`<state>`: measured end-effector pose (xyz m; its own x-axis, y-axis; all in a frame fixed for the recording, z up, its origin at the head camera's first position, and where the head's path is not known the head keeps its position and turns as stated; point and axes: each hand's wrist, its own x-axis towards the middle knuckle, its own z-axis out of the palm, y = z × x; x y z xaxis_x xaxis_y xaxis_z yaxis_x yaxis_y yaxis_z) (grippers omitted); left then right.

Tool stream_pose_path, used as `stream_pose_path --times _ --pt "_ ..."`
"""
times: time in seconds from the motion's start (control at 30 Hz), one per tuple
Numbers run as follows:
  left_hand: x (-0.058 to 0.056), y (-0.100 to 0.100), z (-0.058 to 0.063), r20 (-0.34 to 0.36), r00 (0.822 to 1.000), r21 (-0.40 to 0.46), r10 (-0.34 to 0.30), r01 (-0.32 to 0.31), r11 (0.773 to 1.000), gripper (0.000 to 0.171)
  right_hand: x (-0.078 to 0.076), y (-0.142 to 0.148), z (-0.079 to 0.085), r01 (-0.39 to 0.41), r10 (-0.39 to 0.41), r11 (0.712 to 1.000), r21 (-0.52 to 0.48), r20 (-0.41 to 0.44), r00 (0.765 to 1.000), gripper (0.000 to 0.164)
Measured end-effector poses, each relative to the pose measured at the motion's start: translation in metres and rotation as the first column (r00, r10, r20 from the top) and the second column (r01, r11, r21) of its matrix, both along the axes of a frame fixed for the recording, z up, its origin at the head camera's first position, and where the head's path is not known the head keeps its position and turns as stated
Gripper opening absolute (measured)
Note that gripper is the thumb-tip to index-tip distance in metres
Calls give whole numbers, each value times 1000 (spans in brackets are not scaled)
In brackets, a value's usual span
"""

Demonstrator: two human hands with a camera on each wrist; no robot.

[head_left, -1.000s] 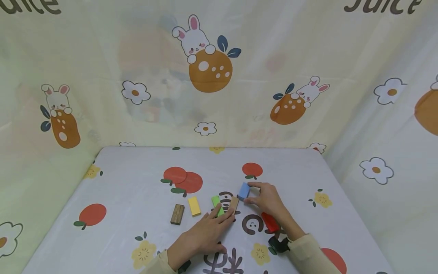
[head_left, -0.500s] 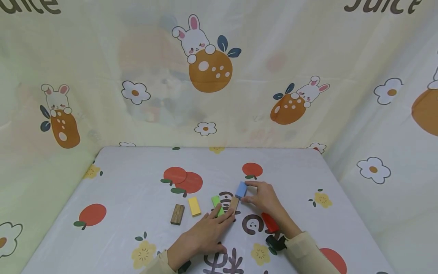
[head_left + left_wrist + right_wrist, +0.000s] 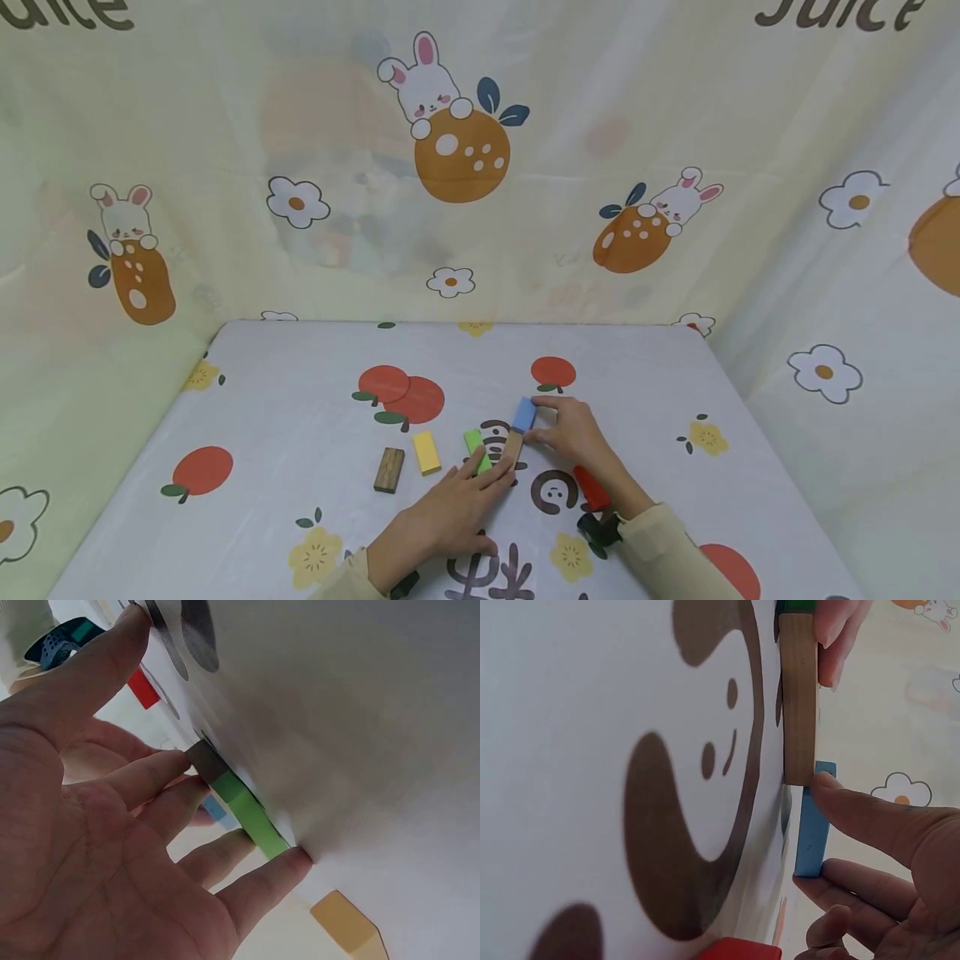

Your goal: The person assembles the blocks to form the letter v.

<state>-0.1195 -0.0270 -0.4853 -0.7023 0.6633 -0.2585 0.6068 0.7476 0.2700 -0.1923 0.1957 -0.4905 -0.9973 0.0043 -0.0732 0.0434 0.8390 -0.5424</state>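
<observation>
My left hand point(image 3: 450, 508) lies over the near ends of a green block point(image 3: 472, 438) and a light wooden block point(image 3: 513, 445), its extended fingertips touching them. In the left wrist view, fingers reach along the side of the green block point(image 3: 259, 825). My right hand point(image 3: 577, 435) pinches a blue block point(image 3: 524, 414) between thumb and fingers. That blue block point(image 3: 811, 840) stands at the far end of the wooden block point(image 3: 799, 697); whether they touch is hard to tell.
Left of the hands lie a yellow block point(image 3: 426, 452) and a dark wooden block point(image 3: 389, 470). A red block point(image 3: 591, 488) sits under the right forearm, partly hidden. A patterned cloth point(image 3: 285, 400) covers the table, with printed curtains behind and at the sides.
The right hand has slid the blue block a little to the left, up to the far end of the light wooden block. My left hand has stayed in place.
</observation>
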Motion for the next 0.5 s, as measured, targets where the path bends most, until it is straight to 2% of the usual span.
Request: stream_pose_path --times 0.5 --pt "-1 1 -2 -11 1000 -9 -1 1 1000 99 -4 0 -2 -30 30 1000 8 30 999 57"
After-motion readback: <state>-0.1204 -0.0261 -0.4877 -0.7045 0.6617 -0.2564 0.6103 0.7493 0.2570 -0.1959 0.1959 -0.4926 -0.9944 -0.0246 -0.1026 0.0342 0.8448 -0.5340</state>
